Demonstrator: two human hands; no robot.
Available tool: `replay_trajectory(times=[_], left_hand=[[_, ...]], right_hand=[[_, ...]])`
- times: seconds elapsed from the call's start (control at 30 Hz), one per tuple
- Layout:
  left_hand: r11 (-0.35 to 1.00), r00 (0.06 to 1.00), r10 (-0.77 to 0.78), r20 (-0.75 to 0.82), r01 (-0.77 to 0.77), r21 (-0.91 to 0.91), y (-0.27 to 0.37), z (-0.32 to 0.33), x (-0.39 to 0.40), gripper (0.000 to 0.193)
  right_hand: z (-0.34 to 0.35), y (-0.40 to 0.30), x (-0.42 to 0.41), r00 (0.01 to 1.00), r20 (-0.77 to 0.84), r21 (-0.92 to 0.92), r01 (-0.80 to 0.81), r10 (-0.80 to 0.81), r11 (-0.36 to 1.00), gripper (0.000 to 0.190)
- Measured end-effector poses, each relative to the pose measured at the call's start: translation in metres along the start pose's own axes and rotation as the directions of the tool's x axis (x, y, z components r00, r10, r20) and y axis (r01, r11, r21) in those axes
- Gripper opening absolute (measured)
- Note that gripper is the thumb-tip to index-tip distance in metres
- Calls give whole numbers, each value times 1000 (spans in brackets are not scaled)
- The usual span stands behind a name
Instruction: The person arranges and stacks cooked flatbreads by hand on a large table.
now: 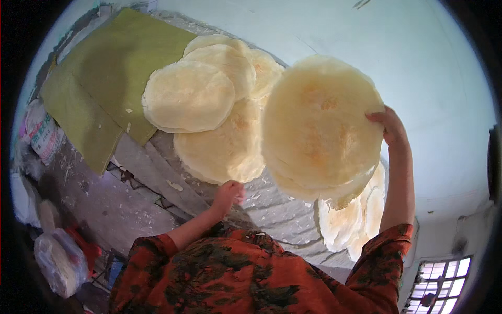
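Note:
My right hand (388, 123) grips a large, thin, round flatbread (321, 121) by its right edge, with the thumb on the near face. The flatbread is raised and tilted up before me, and a second layer shows along its lower rim. My left hand (229, 197) is curled in a loose fist just below the near edge of a flatbread (219, 147) lying on the surface; nothing shows in it. Several more flatbreads overlap behind, the topmost an oval, pale flatbread (188, 96). Some of the pile is hidden by the raised flatbread.
A grey cloth (274, 212) with flour-like specks covers the work surface. An olive-green cloth (137, 51) lies at the far left. More flatbreads (341, 223) rest at the right. A pale wall (439, 117) rises behind. A printed sack (43, 137) and a plastic bag (60, 261) are at left.

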State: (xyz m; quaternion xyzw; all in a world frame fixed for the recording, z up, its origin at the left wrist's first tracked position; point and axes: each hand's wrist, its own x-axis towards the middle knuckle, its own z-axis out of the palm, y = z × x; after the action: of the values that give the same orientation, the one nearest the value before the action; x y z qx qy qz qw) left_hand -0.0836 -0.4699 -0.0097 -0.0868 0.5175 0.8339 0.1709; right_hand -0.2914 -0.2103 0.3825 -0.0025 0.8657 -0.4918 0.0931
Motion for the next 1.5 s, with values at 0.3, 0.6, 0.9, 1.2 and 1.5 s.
replay_trajectory(times=[0.3,0.6,0.9,1.2,1.5], left_hand=[[478,919,99,382,292,-828,46,11,6,73],[633,928,6,372,285,-719,18,-22,7,57],[848,944,-64,324,223,-481,19,-19,14,62],[853,961,-117,251,227,-470,15,-15,18,50],[893,980,-136,144,184,-410,21,-12,10,48]], right_hand=[[85,314,-24,952,130,559,-301,277,773,49],[195,299,-93,845,-388,-606,67,-368,793,59],[252,281,-159,900,146,-523,422,-410,740,63],[262,283,-149,856,94,-453,491,-508,744,47],[272,286,-137,783,110,-543,564,-613,623,29]])
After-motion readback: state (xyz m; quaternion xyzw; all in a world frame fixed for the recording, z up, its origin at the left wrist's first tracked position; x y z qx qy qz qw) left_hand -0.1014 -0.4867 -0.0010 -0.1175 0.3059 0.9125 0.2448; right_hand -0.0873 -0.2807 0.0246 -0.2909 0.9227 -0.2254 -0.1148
